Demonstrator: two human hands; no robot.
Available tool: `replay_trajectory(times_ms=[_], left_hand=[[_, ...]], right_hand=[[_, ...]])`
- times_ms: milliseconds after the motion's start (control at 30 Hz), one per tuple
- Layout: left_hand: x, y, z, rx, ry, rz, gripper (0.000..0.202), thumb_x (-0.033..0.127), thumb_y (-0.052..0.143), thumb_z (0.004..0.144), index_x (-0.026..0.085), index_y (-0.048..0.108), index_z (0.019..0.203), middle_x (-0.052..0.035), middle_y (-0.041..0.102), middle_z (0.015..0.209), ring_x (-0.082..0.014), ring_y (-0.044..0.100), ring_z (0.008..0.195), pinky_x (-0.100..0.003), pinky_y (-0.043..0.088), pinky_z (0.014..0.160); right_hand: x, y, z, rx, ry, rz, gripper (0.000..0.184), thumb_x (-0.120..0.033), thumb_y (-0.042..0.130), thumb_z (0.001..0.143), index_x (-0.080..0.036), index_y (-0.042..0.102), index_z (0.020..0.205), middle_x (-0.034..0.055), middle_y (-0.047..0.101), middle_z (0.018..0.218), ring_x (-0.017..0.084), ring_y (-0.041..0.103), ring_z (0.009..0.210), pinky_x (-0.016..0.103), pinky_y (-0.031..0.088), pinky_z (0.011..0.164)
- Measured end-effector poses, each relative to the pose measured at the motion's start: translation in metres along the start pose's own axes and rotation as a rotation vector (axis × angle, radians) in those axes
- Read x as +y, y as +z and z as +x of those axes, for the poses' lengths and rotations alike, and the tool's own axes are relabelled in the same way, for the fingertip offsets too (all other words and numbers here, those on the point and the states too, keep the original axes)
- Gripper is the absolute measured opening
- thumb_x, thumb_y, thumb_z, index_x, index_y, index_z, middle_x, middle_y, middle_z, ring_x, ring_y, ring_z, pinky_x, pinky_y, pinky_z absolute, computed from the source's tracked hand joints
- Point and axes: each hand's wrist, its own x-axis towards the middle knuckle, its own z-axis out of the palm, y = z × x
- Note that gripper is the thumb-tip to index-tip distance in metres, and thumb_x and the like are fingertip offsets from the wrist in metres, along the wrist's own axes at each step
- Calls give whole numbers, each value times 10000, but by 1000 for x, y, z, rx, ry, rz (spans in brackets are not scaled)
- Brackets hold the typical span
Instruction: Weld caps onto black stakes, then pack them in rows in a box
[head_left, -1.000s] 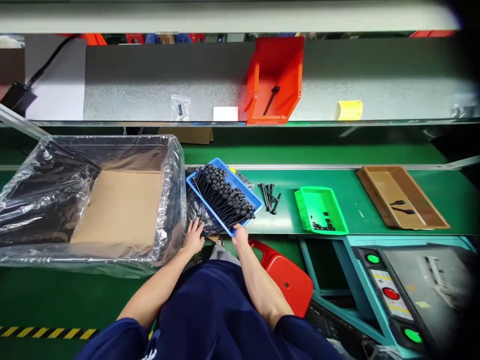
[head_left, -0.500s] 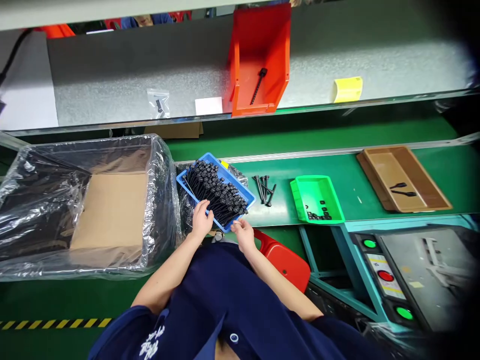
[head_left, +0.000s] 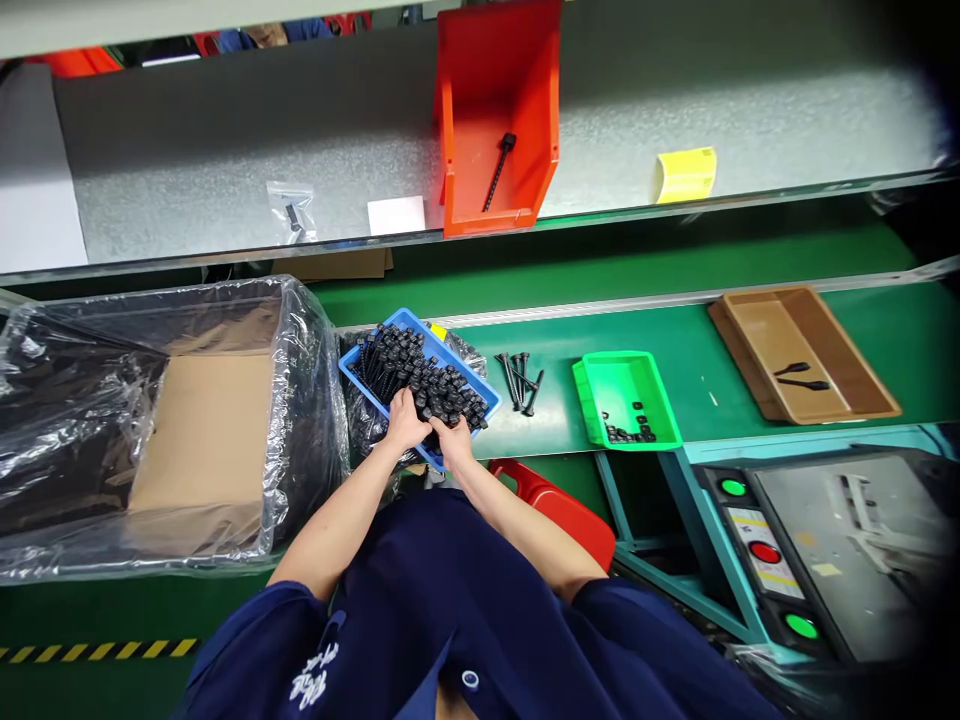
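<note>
A blue tray (head_left: 480, 385) is piled with black bolt-like parts (head_left: 442, 385) that have blocky heads and thin ribbed shafts. My left hand (head_left: 406, 422) reaches over the tray's near side, its fingers closed around the shafts of some parts. Close beside it, my right hand (head_left: 453, 442) also grips into the pile at the near edge, thumb toward the left hand. Fingertips of both hands are partly hidden among the parts. Several loose black bolt-like pieces (head_left: 519, 380) lie on the green table just right of the tray.
A plastic-lined box (head_left: 210, 430) stands left. Rightward are a green bin (head_left: 592, 400) with small black pieces, a brown tray (head_left: 840, 345) and a machine with buttons (head_left: 765, 553). An orange bin (head_left: 499, 120) sits on the shelf above. A red stool (head_left: 562, 515) is below.
Both hands have moved from the tray's near rim inward onto the black parts and come closer together, fingers closing among the shafts. The whole view has shifted slightly.
</note>
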Motion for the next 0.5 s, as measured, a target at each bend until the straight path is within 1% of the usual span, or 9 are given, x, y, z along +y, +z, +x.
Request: replay_trajectory(times_ms=[67,133,200,267,367,433,500], left_hand=[[-1,0,1,-17,47,18,988,175,739,588,61,286,1458,-258,344,1491,-402,368,1403,-498,328,1178],[-2,-1,3,-7,84,22,972,191,737,609,49,287,1459,-265,383,1459,-396,398,1378,-497,342,1164],[-3,-4,6,-3,109,6,945,205,735,622,61,311,1454,-250,443,1408,-385,423,1355,-498,365,1142],[-4,-8,8,-29,139,-39,918,186,742,598,84,361,1426,-220,493,1361,-372,445,1334,-486,393,1118],[-7,-14,10,-108,204,-167,766,173,756,588,115,478,1299,-167,570,1281,-334,525,1248,-449,436,1075],[-10,-16,11,-161,213,-282,706,199,766,619,132,488,1264,-144,598,1265,-306,572,1186,-442,455,1051],[-14,-16,13,-194,198,-394,733,208,779,630,141,462,1287,-145,600,1287,-302,581,1180,-463,452,1053]], right_hand=[[2,1,-1,-34,7,28,439,-287,819,560,-228,562,912,-1,714,891,193,630,832,316,511,789],[3,2,-2,-87,32,81,453,-273,830,537,-224,572,907,-13,709,885,180,624,818,313,511,795],[4,3,-1,-127,80,129,467,-254,845,512,-221,577,893,-22,705,872,176,624,809,313,513,780],[2,3,-1,-147,138,142,471,-250,858,500,-217,583,881,-16,710,862,188,629,806,322,517,754],[-3,3,-1,-186,168,143,458,-256,867,501,-210,602,872,5,724,864,213,642,826,348,524,762],[-7,5,-1,-201,136,155,459,-221,870,488,-210,608,865,-3,727,850,216,650,851,359,527,811],[-11,7,-1,-217,96,163,446,-181,863,500,-211,611,867,-27,719,813,201,656,859,356,524,863]])
